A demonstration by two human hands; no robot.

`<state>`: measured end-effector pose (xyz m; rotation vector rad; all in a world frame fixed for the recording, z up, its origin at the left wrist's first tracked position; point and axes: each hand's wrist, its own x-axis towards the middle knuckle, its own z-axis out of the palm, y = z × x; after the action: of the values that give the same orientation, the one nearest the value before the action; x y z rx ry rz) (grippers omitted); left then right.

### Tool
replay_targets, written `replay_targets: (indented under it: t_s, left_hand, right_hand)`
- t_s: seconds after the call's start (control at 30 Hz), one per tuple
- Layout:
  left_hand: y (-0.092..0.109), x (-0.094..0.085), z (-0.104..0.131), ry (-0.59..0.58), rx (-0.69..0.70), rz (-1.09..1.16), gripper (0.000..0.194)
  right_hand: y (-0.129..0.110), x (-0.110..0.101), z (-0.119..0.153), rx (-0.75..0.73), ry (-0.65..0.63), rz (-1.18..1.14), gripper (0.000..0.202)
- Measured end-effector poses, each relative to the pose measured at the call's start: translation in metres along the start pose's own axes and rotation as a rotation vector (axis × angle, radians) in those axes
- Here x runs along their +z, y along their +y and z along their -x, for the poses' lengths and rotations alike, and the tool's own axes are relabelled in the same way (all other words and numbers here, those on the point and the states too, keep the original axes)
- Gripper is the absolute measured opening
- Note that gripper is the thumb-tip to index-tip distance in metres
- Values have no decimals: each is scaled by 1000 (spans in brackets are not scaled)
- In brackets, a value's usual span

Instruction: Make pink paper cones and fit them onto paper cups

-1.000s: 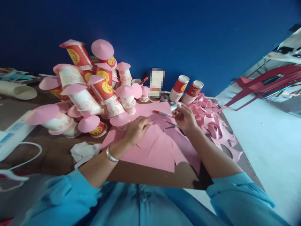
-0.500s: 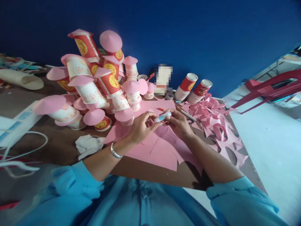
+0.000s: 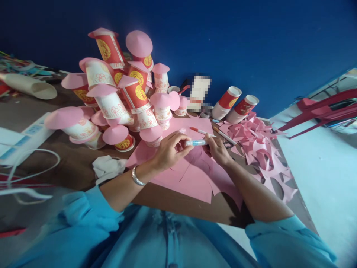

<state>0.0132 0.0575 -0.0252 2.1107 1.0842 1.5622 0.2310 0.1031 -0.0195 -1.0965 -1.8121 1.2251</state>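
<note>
1. The left hand (image 3: 170, 150) pinches one end of a small white-and-blue tube (image 3: 196, 142) between thumb and fingers;
2. the right hand (image 3: 219, 150) grips the tube's other end; the tube lies nearly level between both hands, above pink paper (image 3: 192, 188) on the brown counter (image 3: 164, 203);
3. just beyond the tube rests a red-and-white pen (image 3: 197, 130); pink scraps (image 3: 260, 136) heap up to the right;
4. paper cups with pink cone tops (image 3: 108, 106) crowd the left; a white cloth (image 3: 107, 167) lies near the left forearm
</note>
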Motion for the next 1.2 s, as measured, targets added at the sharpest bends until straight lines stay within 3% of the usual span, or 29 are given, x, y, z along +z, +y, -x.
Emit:
replay_targets:
  t_s: [0.17,0.33,0.53,0.7,0.87,1.03,1.2]
  left_hand:
    - [-1,0,0,16,-28,-4,13]
    - [0,1,0,-14,-2,1,11]
    - [-1,0,-1,15,-45,4,13]
    - [0,1,0,-15,-36,20,12]
    - [-1,1,1,2,-64,28,14]
    - [-1,1,1,-25,-43,9,11]
    - [0,0,1,-14,-76,20,12]
  right_hand:
    - [-5,-1,2,-207,62,51,66]
    - [-3,0,3,-51,-2,49,73]
    - [-3,-1,1,-157,12,-25,63]
    - [-2,0,3,-20,-6,5,72]
    - [-4,-1,2,-152,23,25,69]
    - [-3,-2,3,-2,-15,25,73]
    - [0,0,2,-135,-18,-18,67]
